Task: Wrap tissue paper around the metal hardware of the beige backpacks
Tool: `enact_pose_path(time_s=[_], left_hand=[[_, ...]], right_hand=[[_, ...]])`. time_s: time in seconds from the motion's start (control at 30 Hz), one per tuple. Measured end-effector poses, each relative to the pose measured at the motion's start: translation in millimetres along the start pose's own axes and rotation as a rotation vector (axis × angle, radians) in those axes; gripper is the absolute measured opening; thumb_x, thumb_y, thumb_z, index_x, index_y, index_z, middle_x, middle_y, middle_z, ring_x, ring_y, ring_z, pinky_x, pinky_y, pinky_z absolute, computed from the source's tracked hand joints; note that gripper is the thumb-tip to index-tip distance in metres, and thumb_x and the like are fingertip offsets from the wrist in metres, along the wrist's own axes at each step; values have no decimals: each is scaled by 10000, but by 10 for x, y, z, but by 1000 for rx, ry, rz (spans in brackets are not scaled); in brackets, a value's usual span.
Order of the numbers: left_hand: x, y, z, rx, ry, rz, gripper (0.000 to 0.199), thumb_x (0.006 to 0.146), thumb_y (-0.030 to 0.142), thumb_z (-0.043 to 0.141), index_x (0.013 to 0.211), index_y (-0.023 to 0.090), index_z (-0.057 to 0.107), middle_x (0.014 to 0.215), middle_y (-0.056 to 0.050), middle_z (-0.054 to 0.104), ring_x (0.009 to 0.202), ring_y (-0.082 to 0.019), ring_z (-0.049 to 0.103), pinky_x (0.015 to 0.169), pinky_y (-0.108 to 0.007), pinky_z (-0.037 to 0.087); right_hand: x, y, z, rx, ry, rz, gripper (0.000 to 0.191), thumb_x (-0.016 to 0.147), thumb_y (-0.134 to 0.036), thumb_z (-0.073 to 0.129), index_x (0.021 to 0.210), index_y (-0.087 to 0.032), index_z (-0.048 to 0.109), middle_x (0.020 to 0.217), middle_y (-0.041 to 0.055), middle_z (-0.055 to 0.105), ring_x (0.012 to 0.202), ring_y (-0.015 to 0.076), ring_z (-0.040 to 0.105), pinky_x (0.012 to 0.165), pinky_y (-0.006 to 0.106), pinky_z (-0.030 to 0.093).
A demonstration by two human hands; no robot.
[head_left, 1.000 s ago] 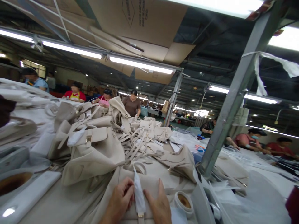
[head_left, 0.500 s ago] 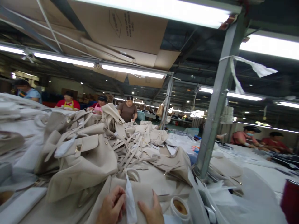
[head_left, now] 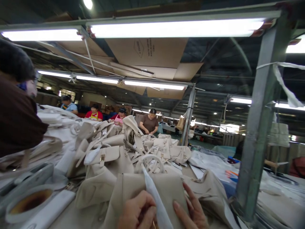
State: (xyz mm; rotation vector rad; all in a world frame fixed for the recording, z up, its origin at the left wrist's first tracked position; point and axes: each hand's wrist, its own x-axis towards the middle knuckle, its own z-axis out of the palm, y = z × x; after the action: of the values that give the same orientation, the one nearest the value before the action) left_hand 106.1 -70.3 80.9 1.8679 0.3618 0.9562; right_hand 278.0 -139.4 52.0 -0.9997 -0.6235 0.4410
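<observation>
A beige handbag (head_left: 169, 184) stands right in front of me, its flap facing me and its looped handle (head_left: 156, 159) up at the top. A white wrapping strip (head_left: 154, 198) hangs from the handle down over the flap. My left hand (head_left: 139, 210) is closed in a pinch at the lower front, beside the strip. A bit of gold-coloured metal, apparently the clasp, shows under its fingertips. My right hand (head_left: 192, 208) grips the bag's right side, thumb on the front and fingers round the edge. The bag's bottom is out of frame.
More beige bags (head_left: 105, 165) and straps lie heaped beyond. To the left are a round tub of brown stuff (head_left: 32, 200) and a white box-like piece (head_left: 50, 211). A metal post (head_left: 257, 127) rises at right. A person in brown (head_left: 19, 111) leans in at left; other people work farther back.
My view has swung left, bringing in the near person in brown. The handbag stands higher in view, and my right hand has closed round its side. My left hand stays pinched beside the strip.
</observation>
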Motion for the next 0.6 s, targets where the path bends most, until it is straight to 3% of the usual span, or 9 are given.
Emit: enact_pose_path(time_s=[0.07, 0.17, 0.23, 0.3, 0.37, 0.47, 0.53, 0.6], left_hand=[[107, 260, -122, 183, 103, 133, 239, 872, 415, 493, 752, 236, 596, 660, 6, 592, 633, -155, 563, 597, -241, 439], [390, 402, -364, 368, 313, 231, 258, 861, 457, 487, 896, 239, 620, 814, -14, 685, 721, -185, 634, 532, -229, 458], [627, 242, -536, 538, 399, 349, 326, 869, 474, 464, 1003, 220, 618, 941, -42, 713, 822, -210, 660, 641, -268, 511], [840, -113, -671, 793, 443, 473, 370, 891, 447, 432, 1086, 195, 620, 1062, -87, 709, 957, -252, 654, 819, -356, 514], [981, -560, -737, 1047, 435, 620, 386, 895, 375, 422, 1126, 155, 641, 1157, -148, 692, 1045, -300, 634, 897, -427, 479], [1043, -1100, -673, 1256, 340, 746, 374, 858, 177, 399, 1088, 140, 692, 1210, -167, 683, 1131, -315, 608, 977, -468, 420], [1029, -1270, -553, 1292, 306, 715, 424, 832, 93, 387, 1123, 130, 694, 1262, -156, 663, 1189, -308, 579, 1025, -472, 388], [1006, -1336, -429, 1260, 315, 668, 450, 825, 67, 383, 1148, 118, 691, 1290, -143, 651, 1228, -300, 554, 1059, -461, 370]], right_hand=[[138, -280, 290, 36, -57, -41, 948, 599, -426, 818, 1430, -260, 392, 1179, 102, 704, 886, 296, 716, 689, 380, 603], [529, -478, 794, 57, -121, -223, 858, 667, -335, 733, 1437, -218, 374, 1147, 86, 710, 862, 236, 705, 721, 349, 592], [861, -357, 1047, -42, -182, -320, 797, 702, -283, 684, 1435, -210, 382, 1228, 84, 674, 939, 226, 693, 791, 354, 580], [1113, -36, 1184, -290, -186, -366, 639, 751, -236, 642, 1368, -192, 484, 1285, 86, 647, 1110, 222, 634, 915, 352, 531], [1202, 390, 1215, -631, -229, -433, 477, 802, -183, 592, 1279, -182, 573, 1305, 81, 638, 1204, 203, 578, 1017, 345, 459], [1130, 917, 1091, -954, -303, -440, 295, 843, -148, 549, 1112, -168, 669, 1153, 73, 713, 1105, 184, 634, 980, 292, 469], [1120, 1056, 894, -1035, -284, -416, 274, 899, -174, 488, 1102, -181, 671, 1130, 66, 720, 1081, 174, 642, 952, 272, 472], [1217, 1036, 609, -1148, -231, -386, 314, 954, -210, 392, 1098, -200, 671, 1092, 60, 731, 1037, 170, 653, 907, 264, 477]])
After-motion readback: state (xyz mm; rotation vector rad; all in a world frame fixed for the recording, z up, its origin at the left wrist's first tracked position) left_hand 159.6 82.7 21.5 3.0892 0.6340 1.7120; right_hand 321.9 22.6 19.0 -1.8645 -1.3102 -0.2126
